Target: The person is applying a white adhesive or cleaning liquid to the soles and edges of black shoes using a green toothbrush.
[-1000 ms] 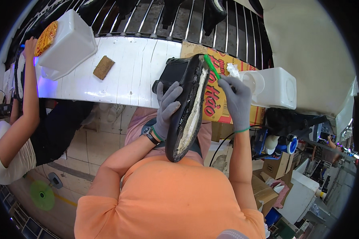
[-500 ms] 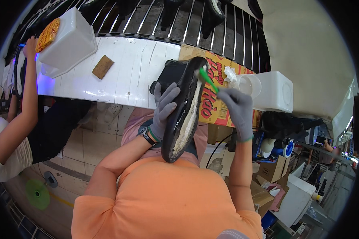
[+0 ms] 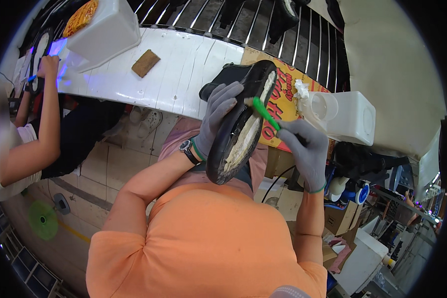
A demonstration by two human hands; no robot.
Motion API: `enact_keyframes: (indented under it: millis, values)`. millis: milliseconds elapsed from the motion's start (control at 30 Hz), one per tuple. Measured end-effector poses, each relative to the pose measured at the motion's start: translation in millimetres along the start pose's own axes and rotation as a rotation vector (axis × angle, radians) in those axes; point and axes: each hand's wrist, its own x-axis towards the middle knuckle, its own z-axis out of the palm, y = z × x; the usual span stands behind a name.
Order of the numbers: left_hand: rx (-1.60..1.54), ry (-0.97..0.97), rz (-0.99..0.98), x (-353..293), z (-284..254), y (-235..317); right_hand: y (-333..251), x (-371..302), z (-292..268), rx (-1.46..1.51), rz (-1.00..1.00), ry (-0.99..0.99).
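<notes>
A black boot [image 3: 222, 155], its underside turned up and a rough cream-white strip down the middle, is tilted over the table's near edge. My left hand [image 3: 216, 118], in a grey knit glove, grips the boot along its left side. In my gloved right hand [image 3: 308, 149] is a small brush with a green handle [image 3: 266, 114], pinched near the handle's end. Its pale bristles touch or nearly touch the black rim beside the cream strip, close to my left fingertips.
On the white table [image 3: 188, 54] are a brown block [image 3: 145, 63] and a white plastic container [image 3: 107, 37]. Right of the boot, printed cardboard [image 3: 283, 79] lies under another white container [image 3: 355, 116] and a clear cup [image 3: 324, 106]. Metal rollers [image 3: 253, 22] run behind. A co-worker's arm [image 3: 48, 124] works at left.
The brush has moved from near the boot's far end back along the rim toward my left fingers. The whole view has shifted slightly. The co-worker's hand has come down off the container's side.
</notes>
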Motion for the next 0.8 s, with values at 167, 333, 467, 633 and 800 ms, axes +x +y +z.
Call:
enact_keyframes:
  millis: [167, 333, 467, 633, 800]
  values:
    - [-0.038, -0.061, -0.067, 8, -9, 4, -24, -26, 4, -0.208, -0.341, -0.104]
    - [-0.025, -0.115, -0.113, 19, -17, 8, -28, -29, 1, -0.246, -0.582, -0.209]
    - [-0.022, -0.144, -0.065, 29, -19, 5, -18, -6, 5, -0.194, -0.231, 0.116]
    - [-0.065, -0.295, -0.169, 50, -31, 10, -35, -12, 1, -0.151, -0.327, 0.104]
    - [-0.229, -0.488, -0.382, 74, -46, 35, -65, -31, -7, -0.248, -0.52, 0.014]
